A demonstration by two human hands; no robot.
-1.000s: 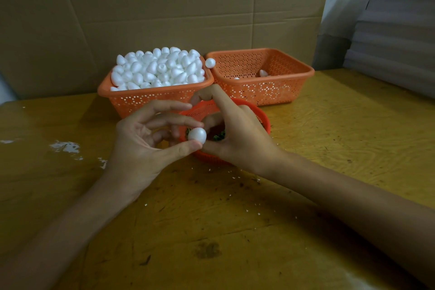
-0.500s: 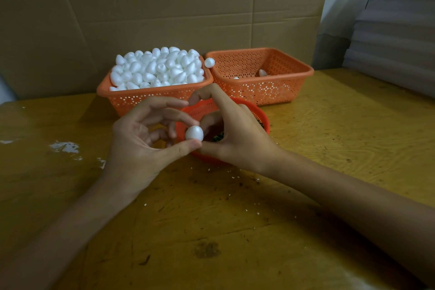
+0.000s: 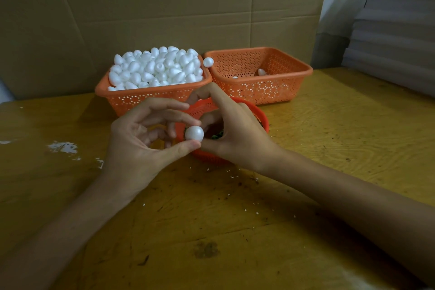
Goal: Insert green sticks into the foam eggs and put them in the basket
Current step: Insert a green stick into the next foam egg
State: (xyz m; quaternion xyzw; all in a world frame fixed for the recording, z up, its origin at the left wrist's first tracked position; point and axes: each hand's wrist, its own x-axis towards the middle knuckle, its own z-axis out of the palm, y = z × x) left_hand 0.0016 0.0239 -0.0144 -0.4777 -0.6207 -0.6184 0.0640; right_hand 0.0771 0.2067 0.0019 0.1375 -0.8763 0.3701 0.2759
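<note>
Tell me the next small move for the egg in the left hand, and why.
Probably the right hand should press a green stick into the foam egg. The left hand pinches it by the round red basket of green sticks, no stick shows in it, and the right hand is beside it.
</note>
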